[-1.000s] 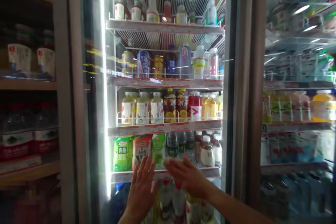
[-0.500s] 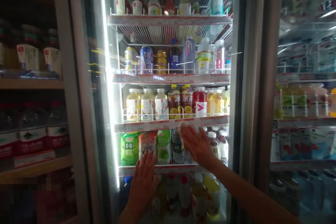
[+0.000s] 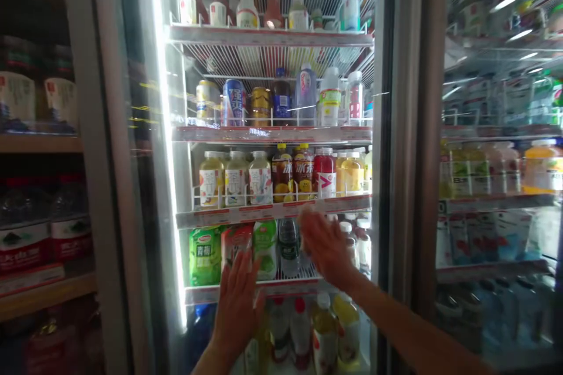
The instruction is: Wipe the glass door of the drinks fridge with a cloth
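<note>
I face a lit drinks fridge with a glass door (image 3: 145, 199). My left hand (image 3: 237, 302) lies flat on the glass, fingers spread upward, over the shelf rail below the green cartons (image 3: 204, 255). My right hand (image 3: 326, 243) is also flat against the glass, fingers stretched up and to the left and slightly blurred. It covers the small bottles (image 3: 358, 243) under the shelf of yellow and red juice bottles (image 3: 281, 176). Neither hand grips anything that I can see.
A dark door frame (image 3: 402, 158) separates this fridge from a second glass-fronted fridge (image 3: 497, 176) on the right. Wooden shelves (image 3: 39, 143) with large bottles stand on the left. Higher fridge shelves hold cans and bottles (image 3: 272, 99).
My right hand slid up the glass from the lower shelf rail to just under the juice shelf, then stayed there. My left hand stayed flat in place. The view shifted slightly.
</note>
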### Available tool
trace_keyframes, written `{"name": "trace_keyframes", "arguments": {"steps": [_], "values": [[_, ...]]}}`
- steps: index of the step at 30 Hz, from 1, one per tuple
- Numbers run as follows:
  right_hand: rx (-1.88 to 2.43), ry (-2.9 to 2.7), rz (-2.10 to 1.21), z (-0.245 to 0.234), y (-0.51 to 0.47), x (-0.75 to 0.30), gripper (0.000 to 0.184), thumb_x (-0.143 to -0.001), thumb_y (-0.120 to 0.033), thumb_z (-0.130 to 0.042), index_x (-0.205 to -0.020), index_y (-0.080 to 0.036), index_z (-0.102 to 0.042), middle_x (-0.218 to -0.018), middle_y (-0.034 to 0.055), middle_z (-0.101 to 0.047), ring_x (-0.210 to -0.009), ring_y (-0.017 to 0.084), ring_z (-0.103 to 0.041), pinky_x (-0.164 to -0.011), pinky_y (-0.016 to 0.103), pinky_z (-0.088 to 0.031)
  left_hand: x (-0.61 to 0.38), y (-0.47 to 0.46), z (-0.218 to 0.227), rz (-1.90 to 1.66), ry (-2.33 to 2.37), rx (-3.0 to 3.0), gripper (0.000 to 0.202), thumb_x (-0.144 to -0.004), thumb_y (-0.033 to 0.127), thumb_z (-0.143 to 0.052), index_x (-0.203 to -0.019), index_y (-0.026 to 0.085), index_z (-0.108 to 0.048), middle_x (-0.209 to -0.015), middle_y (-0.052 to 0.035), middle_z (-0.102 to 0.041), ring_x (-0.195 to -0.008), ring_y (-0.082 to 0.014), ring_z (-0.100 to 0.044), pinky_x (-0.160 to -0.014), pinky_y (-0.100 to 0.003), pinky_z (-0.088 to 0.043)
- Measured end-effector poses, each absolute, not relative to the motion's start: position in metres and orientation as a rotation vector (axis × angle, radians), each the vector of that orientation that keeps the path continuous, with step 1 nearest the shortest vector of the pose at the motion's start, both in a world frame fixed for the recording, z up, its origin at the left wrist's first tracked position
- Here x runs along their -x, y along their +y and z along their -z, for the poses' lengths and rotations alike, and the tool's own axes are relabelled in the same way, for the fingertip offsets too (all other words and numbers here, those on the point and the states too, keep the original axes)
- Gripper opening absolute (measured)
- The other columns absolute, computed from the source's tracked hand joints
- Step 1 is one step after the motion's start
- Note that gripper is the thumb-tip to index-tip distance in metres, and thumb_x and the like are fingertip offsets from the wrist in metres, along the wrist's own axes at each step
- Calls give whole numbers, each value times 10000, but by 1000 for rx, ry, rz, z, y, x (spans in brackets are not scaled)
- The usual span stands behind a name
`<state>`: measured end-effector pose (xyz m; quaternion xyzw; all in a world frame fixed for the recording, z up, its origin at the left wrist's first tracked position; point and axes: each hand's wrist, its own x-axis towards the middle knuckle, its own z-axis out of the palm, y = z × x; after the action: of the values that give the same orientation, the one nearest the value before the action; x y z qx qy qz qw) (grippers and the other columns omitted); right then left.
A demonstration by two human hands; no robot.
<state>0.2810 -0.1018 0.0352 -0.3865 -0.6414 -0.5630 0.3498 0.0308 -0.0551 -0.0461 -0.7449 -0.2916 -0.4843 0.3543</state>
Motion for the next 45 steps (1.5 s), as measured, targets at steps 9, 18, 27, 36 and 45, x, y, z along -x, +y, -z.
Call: {"name": "trace_keyframes", "arguments": {"steps": [9, 18, 27, 36, 45], "values": [[1205, -1311, 1374, -5, -118, -334, 614, -867, -189, -407, -1446, -195, -201, -1486, 113, -260, -1383, 261, -213, -1106, 514, -191, -34, -48, 33, 1259, -851, 1914, 679, -858, 266, -444, -1455, 196, -128, -1502, -101, -218, -1393, -251, -171, -1122, -446, -194], [1204, -1195, 1360, -15, -126, -358, 668, -862, -176, -425, -1459, -206, -129, -1516, 105, -163, -1380, 280, -216, -1057, 506, -319, -40, -52, 43, 1313, -869, 1933, 688, -856, 246, -442, -1457, 200, -111, -1518, -94, -161, -1400, -259, -135, -1135, -460, -151], [1232, -1157, 1323, -39, -116, -329, 634, -863, -181, -400, -1453, -198, -171, -1490, 126, -244, -1375, 292, -226, -1058, 552, -258, -44, -55, 45, 1296, -873, 1905, 686, -856, 231, -447, -1455, 182, -117, -1523, -101, -137, -1403, -267, -115, -1124, -474, -184], [1079, -1645, 1373, -45, -98, -262, 586, -854, -188, -420, -1421, -191, -272, -1467, 66, -318, -1395, 209, -182, -1143, 472, -96, -31, -54, 44, 1220, -838, 1956, 686, -836, 210, -443, -1452, 200, -142, -1501, -97, -221, -1384, -268, -197, -1066, -450, -313], [943, -1850, 1472, -54, -89, -244, 461, -868, -251, -450, -1324, -184, -442, -1457, 31, -342, -1408, 187, -120, -1162, 437, -30, -31, -52, 47, 1203, -829, 1963, 679, -842, 215, -442, -1450, 177, -141, -1492, -115, -242, -1384, -268, -198, -1067, -455, -308]]}}
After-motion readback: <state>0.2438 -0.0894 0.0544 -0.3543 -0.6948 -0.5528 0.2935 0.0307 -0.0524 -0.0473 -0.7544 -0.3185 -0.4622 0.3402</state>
